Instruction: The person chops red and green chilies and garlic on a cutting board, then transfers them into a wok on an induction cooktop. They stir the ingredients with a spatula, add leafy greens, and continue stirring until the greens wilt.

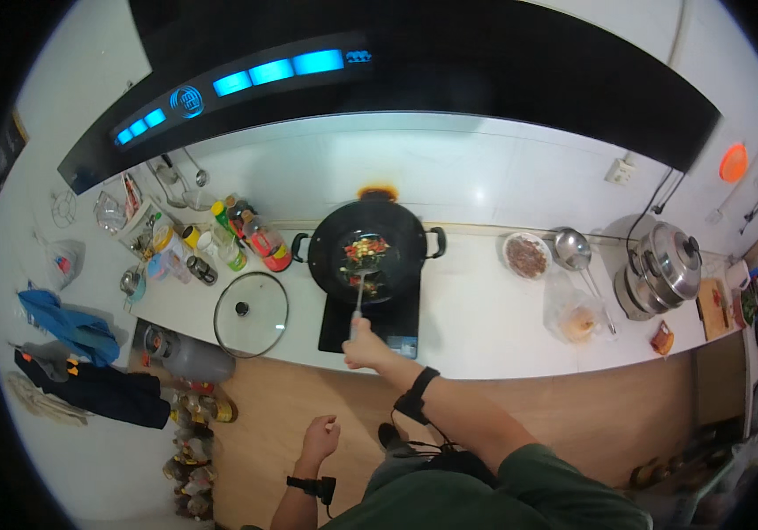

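Observation:
My right hand [364, 346] grips the handle of a metal spatula [361, 296], whose blade is down in a black two-handled wok [406, 238]. Chopped red, pale and green pieces of food [365, 250] lie at the bottom of the wok, some of them against the blade. Under the wok is a black induction cooktop [339, 324] on the white counter. My left hand [321, 437] hangs low in front of the counter, its fingers loosely bent and apart, with nothing visible in it.
Left of the wok are a glass lid [259, 321] and several sauce bottles [266, 242]. To the right are a bowl of meat [526, 256], a ladle [573, 249], a plastic bag [577, 321] and a steel steamer pot [663, 262]. A black range hood [451, 66] overhangs the counter.

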Tool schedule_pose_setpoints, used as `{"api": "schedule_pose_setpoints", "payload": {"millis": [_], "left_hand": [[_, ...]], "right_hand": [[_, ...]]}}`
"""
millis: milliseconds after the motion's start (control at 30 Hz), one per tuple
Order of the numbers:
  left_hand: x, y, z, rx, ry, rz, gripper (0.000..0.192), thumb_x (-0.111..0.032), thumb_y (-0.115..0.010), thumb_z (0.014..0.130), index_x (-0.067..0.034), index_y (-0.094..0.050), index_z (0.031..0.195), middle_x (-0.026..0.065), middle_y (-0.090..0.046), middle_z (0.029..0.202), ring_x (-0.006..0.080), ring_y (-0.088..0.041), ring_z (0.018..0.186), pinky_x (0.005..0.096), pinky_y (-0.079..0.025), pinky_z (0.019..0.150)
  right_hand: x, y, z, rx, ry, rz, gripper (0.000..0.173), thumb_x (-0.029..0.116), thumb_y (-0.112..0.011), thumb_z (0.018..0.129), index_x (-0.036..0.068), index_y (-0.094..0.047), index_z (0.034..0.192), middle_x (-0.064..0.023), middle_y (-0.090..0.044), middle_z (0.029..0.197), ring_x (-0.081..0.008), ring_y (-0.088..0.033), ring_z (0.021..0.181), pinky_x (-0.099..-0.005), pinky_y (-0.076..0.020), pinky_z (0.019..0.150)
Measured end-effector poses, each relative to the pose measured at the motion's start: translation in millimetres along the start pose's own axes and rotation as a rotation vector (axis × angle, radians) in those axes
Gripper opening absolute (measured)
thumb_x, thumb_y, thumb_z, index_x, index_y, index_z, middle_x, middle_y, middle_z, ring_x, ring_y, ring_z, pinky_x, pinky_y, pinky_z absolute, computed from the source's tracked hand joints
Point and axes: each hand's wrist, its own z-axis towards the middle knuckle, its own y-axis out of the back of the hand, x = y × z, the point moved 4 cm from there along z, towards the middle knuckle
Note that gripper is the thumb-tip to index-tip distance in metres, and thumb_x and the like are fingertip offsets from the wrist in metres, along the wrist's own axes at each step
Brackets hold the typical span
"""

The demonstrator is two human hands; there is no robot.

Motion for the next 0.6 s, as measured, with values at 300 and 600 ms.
{"api": "schedule_pose_setpoints", "payload": {"millis": [300, 600], "left_hand": [[-184, -200, -23, 0.062, -0.528, 0.180, 0.029, -0.023, -0.064, 0.091, -0.005, -0.069, 0.113, 0.0192, -0.070, 0.099, 0.0325, -0.069, 0.086, 0.0423, -0.054, 0.077], [-537, -503, -142, 0.522, -0.960, 0.158, 0.019, -0.014, -0.063, 0.088, -0.007, -0.073, 0.103, 0.0159, -0.070, 0.080, 0.0258, -0.069, 0.067, 0.0345, -0.053, 0.064]], "right_hand": [[-73, 206, -306, 0.109, 0.390, -0.044, 0.046, 0.015, -0.056, 0.090, 0.000, -0.049, 0.133, -0.0234, -0.067, 0.111, -0.0381, -0.064, 0.102, -0.0426, -0.0510, 0.085], [-293, 536, -615, -0.503, 0.079, 0.470, 0.041, 0.020, -0.056, 0.098, 0.003, -0.049, 0.135, -0.0086, -0.067, 0.099, -0.0135, -0.061, 0.072, -0.0287, -0.0512, 0.068]]}}
